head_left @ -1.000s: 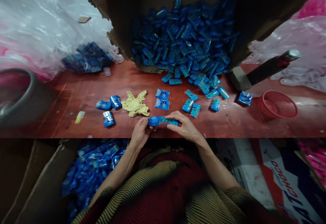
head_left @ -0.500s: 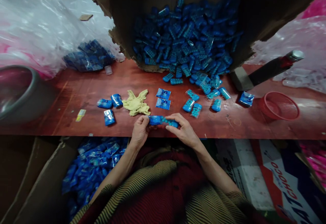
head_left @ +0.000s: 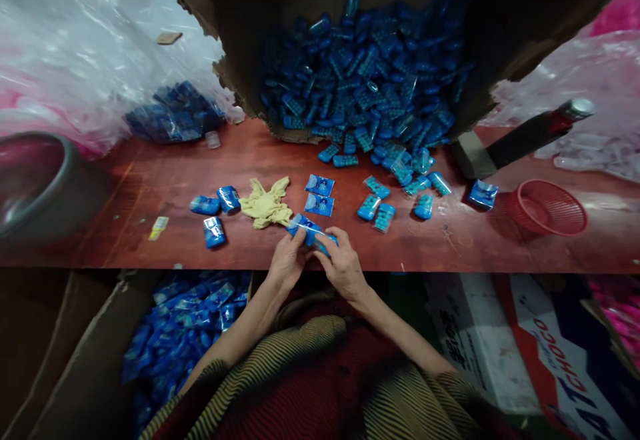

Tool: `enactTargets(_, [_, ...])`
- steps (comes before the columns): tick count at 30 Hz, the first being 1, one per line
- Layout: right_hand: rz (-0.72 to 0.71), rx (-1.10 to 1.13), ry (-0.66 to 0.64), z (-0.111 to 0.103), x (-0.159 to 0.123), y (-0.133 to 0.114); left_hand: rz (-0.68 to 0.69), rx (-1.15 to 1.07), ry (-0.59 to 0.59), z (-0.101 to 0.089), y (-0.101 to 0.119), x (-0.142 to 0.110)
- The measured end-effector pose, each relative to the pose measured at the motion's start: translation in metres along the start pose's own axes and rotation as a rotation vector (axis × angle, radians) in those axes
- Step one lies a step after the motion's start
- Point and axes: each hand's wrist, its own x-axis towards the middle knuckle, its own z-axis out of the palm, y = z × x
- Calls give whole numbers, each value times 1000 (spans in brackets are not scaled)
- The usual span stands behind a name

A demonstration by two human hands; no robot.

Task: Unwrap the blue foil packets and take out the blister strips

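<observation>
Near the table's front edge, my left hand (head_left: 289,257) pinches a shiny blue printed sleeve (head_left: 302,225). My right hand (head_left: 345,267) grips a small clear-and-blue container (head_left: 327,244) of turquoise balls at the sleeve's right end. The fingers hide how far the container sits inside the sleeve. Two flat blue printed sleeves (head_left: 319,205) lie just beyond my hands. A crumpled pale yellow cloth (head_left: 265,203) is beyond my left hand. Left of it are three blue wrapped containers (head_left: 214,232). Several unwrapped containers (head_left: 384,217) lie to the right.
A torn cardboard box (head_left: 200,0) at the back spills a heap of blue containers (head_left: 370,87). Rightward are a dark-handled tool (head_left: 530,137) and a red basket (head_left: 550,208). A grey tub (head_left: 60,173) stands left. Wrapped blue packs (head_left: 185,320) fill the space below the table's left part.
My hands have drawn closer together and tilted the sleeve and container, right end downward. Less of the container shows beside the sleeve. The other things on the table stay put.
</observation>
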Motion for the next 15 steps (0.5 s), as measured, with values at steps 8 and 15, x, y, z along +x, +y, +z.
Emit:
enactTargets(8, [335, 724, -128, -12, 7, 0, -155, -17, -35, 2, 12, 0])
enactTargets(15, [551, 899, -57, -9, 13, 1, -163, -44, -156, 6, 11, -5])
